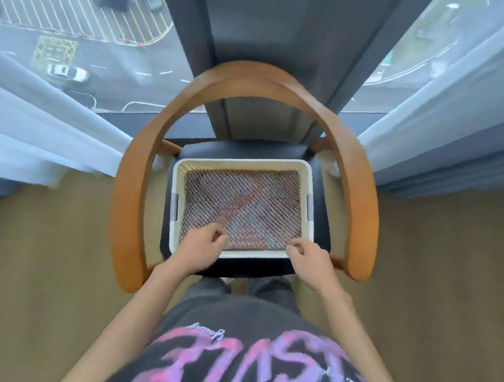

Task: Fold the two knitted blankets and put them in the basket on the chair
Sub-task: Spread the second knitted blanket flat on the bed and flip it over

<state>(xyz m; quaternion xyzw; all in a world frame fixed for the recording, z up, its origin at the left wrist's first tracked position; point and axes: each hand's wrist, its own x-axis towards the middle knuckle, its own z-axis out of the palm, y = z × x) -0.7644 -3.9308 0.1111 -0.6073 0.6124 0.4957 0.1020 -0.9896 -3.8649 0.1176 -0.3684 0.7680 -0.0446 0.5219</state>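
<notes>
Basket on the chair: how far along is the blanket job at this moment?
Done: knitted fabric lies flat inside the basket on the chair. In hand: the left hand and right hand are at its near edge, fingers curled; grip unclear. Left: whether both blankets are in there cannot be told; none shows outside the basket.

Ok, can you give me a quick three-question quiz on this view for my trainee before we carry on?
1. True or false: the basket stands on the floor.
2. What lies in the basket? A) nothing B) a knitted blanket C) a pillow
3. At which edge of the basket are the left hand and the right hand?
Key: 1 false, it stands on the chair, on its seat; 2 B; 3 the near edge.
</notes>
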